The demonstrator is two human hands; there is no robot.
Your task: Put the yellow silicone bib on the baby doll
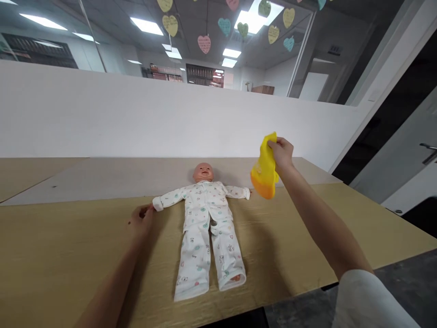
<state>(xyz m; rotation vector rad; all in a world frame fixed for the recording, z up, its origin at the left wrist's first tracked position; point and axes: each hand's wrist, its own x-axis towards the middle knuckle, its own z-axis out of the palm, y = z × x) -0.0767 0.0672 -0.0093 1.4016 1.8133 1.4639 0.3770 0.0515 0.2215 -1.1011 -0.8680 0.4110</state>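
Nearest the camera, a white sleeve point(368, 296) covers the upper part of the right arm, soft cloth ending above a bare forearm. That arm reaches up to the right hand point(282, 152), whose fingers are pinched shut on the top edge of a yellow bib point(263, 171). It hangs in the air, limp and smooth like rubber or silicone, with a deeper orange rounded pocket at the bottom; what is in the pocket cannot be seen, and a small print on it is too blurred to read. The bib hangs just beside the doll's far arm, above the table point(68, 255), a pale wood-grain top.

A doll point(205, 214) lies face up on the table, arms spread, in white pyjamas with small coloured prints. Its head is bare, smooth plastic. The left hand point(142, 218) rests on the table, fingers loosely curled, touching the doll's cuff and gripping nothing.

Paper hearts point(204, 44) hang from the ceiling; their writing is illegible.
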